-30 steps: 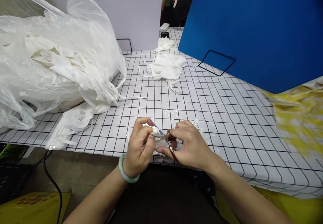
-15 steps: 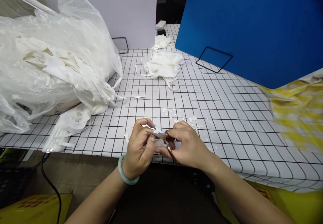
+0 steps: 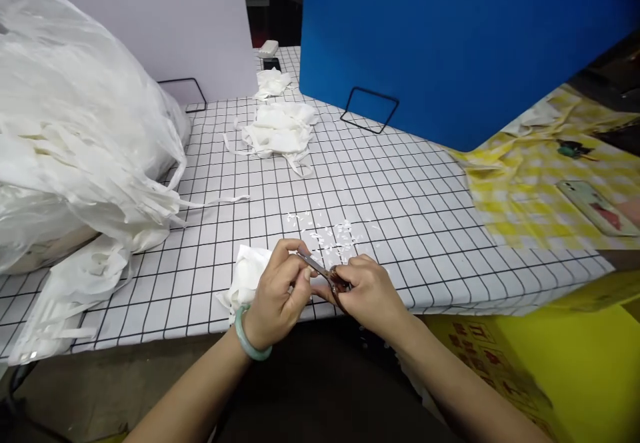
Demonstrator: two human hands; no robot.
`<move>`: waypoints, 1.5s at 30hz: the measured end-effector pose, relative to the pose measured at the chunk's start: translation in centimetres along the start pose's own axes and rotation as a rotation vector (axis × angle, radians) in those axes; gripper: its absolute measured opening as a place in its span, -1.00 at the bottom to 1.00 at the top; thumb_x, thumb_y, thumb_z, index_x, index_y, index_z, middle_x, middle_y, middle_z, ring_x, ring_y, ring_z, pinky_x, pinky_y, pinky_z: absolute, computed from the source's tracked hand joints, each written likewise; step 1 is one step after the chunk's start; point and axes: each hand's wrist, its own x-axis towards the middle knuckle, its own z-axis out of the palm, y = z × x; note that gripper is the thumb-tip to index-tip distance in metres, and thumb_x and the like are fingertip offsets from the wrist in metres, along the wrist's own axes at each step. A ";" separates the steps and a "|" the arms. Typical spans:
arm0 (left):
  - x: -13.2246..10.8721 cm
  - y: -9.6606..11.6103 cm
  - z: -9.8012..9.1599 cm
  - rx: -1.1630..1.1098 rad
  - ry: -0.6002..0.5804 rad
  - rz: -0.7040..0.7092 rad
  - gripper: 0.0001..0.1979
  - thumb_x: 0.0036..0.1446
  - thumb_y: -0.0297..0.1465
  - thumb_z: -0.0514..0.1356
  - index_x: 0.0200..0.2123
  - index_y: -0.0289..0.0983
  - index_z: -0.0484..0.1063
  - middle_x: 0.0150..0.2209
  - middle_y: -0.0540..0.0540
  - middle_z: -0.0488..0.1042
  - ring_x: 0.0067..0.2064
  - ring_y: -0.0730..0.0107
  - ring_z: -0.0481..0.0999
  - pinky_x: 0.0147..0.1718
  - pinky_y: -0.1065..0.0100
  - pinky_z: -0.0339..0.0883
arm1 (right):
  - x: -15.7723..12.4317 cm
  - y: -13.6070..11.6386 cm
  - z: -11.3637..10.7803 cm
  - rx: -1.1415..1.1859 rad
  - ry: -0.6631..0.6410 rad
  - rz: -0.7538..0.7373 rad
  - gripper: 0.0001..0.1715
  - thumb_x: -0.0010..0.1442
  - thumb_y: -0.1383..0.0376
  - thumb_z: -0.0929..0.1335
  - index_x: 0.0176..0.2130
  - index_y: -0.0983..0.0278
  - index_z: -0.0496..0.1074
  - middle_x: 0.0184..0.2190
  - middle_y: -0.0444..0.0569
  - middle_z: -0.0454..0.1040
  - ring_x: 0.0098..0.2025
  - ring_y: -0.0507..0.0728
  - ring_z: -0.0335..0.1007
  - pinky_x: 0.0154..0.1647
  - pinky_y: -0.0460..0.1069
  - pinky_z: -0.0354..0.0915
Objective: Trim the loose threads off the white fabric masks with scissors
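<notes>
My left hand (image 3: 277, 294), with a pale green bangle on the wrist, pinches a white cloth piece (image 3: 246, 278) at the near edge of the gridded table (image 3: 400, 230). My right hand (image 3: 369, 291) grips small scissors (image 3: 324, 274) whose blades point left toward the left fingers. Tiny white trimmings (image 3: 325, 230) lie scattered on the table just beyond both hands.
A big clear plastic bag of white cloth strips (image 3: 75, 156) fills the left side. A pile of white pieces (image 3: 276, 130) lies mid-table, a smaller one (image 3: 273, 83) behind. A blue board (image 3: 450, 36) and white board (image 3: 150, 23) stand at the back. A yellow checked cloth with a phone (image 3: 595, 206) lies right.
The view has swung right, so bag and piles sit further left and the phone has appeared. More of the white piece shows under my left hand. Both hands keep their grips.
</notes>
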 end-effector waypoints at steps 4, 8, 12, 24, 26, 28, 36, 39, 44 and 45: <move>0.1 -0.8 -0.7 0.005 -0.034 -0.051 -0.81 0.37 -0.48 0.01 -0.29 -0.27 0.38 -0.22 -0.18 0.39 -0.05 0.20 0.43 -0.17 0.24 0.40 | -0.2 1.7 -0.7 0.053 -0.087 0.249 -0.36 0.08 -0.22 0.43 -0.58 0.22 0.29 -0.63 -0.12 0.36 -0.54 0.08 0.28 -0.52 -0.03 0.22; -2.3 -2.0 -4.5 0.323 0.013 -0.215 -0.88 0.32 -0.41 0.13 -0.31 -0.26 0.36 -0.04 -0.23 0.43 0.05 0.10 0.43 0.02 0.07 0.35 | -0.1 1.0 0.2 0.094 -0.157 0.192 -0.35 -0.06 -0.03 0.57 -0.10 0.20 0.38 -0.11 0.09 0.51 -0.12 0.32 0.46 -0.23 0.15 0.44; -6.3 -2.5 -6.7 0.427 -0.066 -0.386 -0.62 0.19 -0.35 0.28 0.06 -0.22 0.35 0.09 -0.25 0.41 0.14 -0.01 0.40 0.10 -0.05 0.34 | -0.7 -2.3 3.8 0.229 -0.260 -0.012 -0.58 -0.01 0.48 0.43 -0.16 0.20 0.29 -0.11 0.08 0.45 -0.09 0.30 0.42 -0.19 0.14 0.43; 15.6 -4.3 -7.1 0.100 0.374 -0.165 -0.70 0.23 -0.45 0.23 0.03 -0.26 0.39 0.00 -0.23 0.43 -0.06 0.21 0.49 -0.09 0.18 0.44 | 23.4 -3.4 -3.4 0.272 0.445 -0.049 -0.74 -0.01 0.45 0.33 -0.31 0.19 0.22 -0.24 -0.04 0.40 -0.16 0.19 0.34 -0.10 0.10 0.28; 14.2 -6.1 -5.9 0.171 0.335 -0.186 -0.62 0.21 -0.43 0.26 0.08 -0.25 0.35 0.07 -0.26 0.39 0.10 0.10 0.42 0.05 0.07 0.39 | 25.3 -1.6 -3.2 0.084 0.505 -0.060 -0.68 -0.05 0.45 0.35 -0.27 0.19 0.24 -0.16 0.04 0.41 -0.02 0.29 0.30 0.05 0.21 0.22; 9.7 -7.6 -5.0 0.284 0.398 -0.201 -0.67 0.22 -0.42 0.26 0.05 -0.21 0.34 0.11 -0.24 0.35 0.19 0.05 0.34 0.16 -0.01 0.31 | 24.5 -0.4 -1.3 0.054 0.429 -0.050 -0.69 0.00 0.38 0.38 -0.21 0.20 0.30 -0.14 0.07 0.44 -0.03 0.30 0.32 0.01 0.23 0.25; -2.0 -10.4 -15.3 0.924 1.036 -0.437 -0.29 -0.02 -0.20 0.44 0.08 -0.23 0.15 0.22 -0.35 0.14 0.30 -0.15 0.13 0.26 -0.16 0.07 | 17.5 -7.7 11.3 0.690 -0.277 -0.115 -0.53 0.07 0.06 0.49 -0.12 0.19 0.34 -0.08 0.01 0.49 -0.22 0.13 0.43 -0.18 0.06 0.42; -0.1 -10.2 -19.9 0.992 0.956 -0.506 -0.20 -0.09 -0.13 0.46 0.11 -0.30 0.17 0.13 -0.36 0.27 0.19 -0.12 0.27 0.17 -0.07 0.19 | 17.6 -11.8 12.8 0.776 -0.253 -0.171 -0.52 0.08 0.05 0.50 -0.11 0.18 0.33 -0.02 0.01 0.45 -0.17 0.13 0.42 -0.19 0.04 0.41; 1.3 -7.8 -21.2 1.042 0.848 -0.491 -0.86 0.24 -0.39 0.14 -0.39 -0.25 0.33 -0.29 -0.15 0.40 -0.11 0.05 0.41 0.06 -0.05 0.16 | 17.8 -14.6 11.3 0.761 -0.054 -0.230 -0.68 0.16 0.08 0.46 -0.21 0.19 0.35 -0.24 -0.07 0.45 -0.29 0.09 0.37 -0.21 0.04 0.38; 1.0 -7.2 -20.3 1.043 0.836 -0.471 -0.83 0.25 -0.41 0.11 -0.43 -0.25 0.33 -0.31 -0.15 0.40 -0.11 0.05 0.41 0.11 -0.10 0.10 | 17.9 -14.9 10.8 0.762 -0.012 -0.243 -0.70 0.17 0.09 0.45 -0.24 0.19 0.34 -0.27 -0.08 0.45 -0.33 0.08 0.36 -0.22 0.04 0.38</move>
